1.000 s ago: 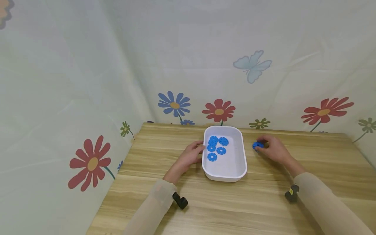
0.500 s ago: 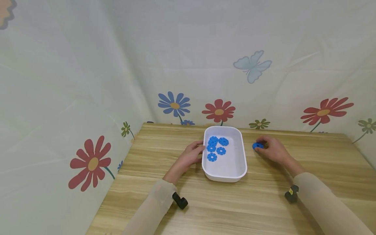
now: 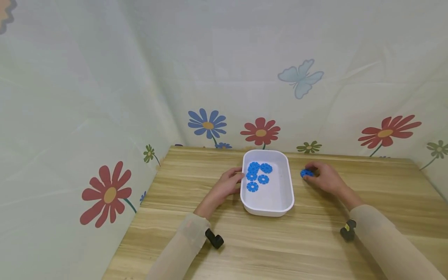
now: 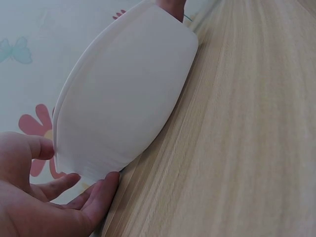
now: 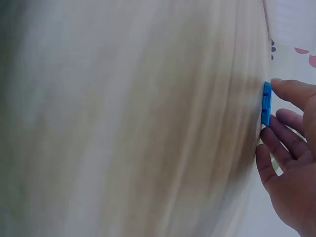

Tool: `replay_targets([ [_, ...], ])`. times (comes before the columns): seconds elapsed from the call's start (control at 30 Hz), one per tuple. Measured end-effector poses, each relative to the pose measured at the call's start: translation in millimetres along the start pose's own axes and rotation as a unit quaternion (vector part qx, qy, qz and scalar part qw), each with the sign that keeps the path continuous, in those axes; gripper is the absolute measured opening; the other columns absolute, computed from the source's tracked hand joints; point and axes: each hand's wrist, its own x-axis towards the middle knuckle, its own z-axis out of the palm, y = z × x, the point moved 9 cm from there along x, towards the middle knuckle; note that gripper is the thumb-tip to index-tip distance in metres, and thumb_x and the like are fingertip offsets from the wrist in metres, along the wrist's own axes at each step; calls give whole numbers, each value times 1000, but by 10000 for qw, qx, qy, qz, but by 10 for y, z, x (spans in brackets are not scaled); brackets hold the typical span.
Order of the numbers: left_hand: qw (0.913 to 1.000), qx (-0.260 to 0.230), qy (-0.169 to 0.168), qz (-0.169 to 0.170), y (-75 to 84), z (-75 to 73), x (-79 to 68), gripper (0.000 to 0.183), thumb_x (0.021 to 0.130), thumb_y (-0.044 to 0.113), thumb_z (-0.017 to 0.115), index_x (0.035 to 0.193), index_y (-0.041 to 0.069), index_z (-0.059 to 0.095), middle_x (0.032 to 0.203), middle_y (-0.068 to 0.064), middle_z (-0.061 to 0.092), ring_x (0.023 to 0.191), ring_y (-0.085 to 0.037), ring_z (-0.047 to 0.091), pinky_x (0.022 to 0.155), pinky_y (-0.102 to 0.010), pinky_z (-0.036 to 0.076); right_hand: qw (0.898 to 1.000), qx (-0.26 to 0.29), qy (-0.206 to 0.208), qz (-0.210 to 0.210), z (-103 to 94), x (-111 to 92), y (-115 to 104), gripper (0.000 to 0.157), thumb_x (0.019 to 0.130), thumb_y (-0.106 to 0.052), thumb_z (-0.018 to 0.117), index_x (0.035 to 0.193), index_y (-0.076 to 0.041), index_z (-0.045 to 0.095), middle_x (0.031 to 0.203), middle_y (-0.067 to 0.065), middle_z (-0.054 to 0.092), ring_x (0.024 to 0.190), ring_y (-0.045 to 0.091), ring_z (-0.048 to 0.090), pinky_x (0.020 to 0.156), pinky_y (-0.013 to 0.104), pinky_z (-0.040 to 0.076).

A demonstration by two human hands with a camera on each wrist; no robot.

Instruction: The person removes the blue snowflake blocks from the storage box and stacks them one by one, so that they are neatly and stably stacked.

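Observation:
A white plastic tub (image 3: 274,196) stands on the wooden table, with several blue notched snowflake discs (image 3: 263,179) lying in its left and far part. My left hand (image 3: 228,184) rests at the tub's left side. In the left wrist view its thumb is at the rim and the fingertips (image 4: 112,178) reach the lower wall. Right of the tub, my right hand (image 3: 325,178) pinches another blue snowflake disc (image 3: 306,173) low at the tabletop. In the right wrist view this disc (image 5: 266,103) appears edge-on between thumb and fingers, and looks like more than one layer.
The wood-grained table (image 3: 252,249) ends at the back against a pale curtain (image 3: 238,77) printed with flowers and a butterfly. Another side of the curtain hangs along the left. A black wrist camera (image 3: 215,238) is strapped to each sleeve.

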Motion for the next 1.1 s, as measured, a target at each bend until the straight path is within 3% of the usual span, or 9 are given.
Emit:
replay_targets([
  [0.33, 10000, 68, 35, -28, -10, -19, 19, 50, 111, 29, 55, 156, 9, 50, 150, -15, 56, 134, -30, 58, 98, -41, 61, 9999, 49, -74, -114, -35, 6, -2, 45, 93, -8, 80, 129, 12, 63, 122, 28, 68, 115, 45, 63, 100, 61, 52],
  [1.1, 10000, 61, 26, -9, -19, -16, 18, 48, 111, 29, 55, 155, 9, 51, 149, -14, 56, 132, -29, 59, 99, -41, 61, 9999, 28, -127, -113, -1, 21, -9, 44, 92, -8, 81, 127, 11, 64, 119, 27, 68, 112, 44, 62, 99, 61, 51],
])
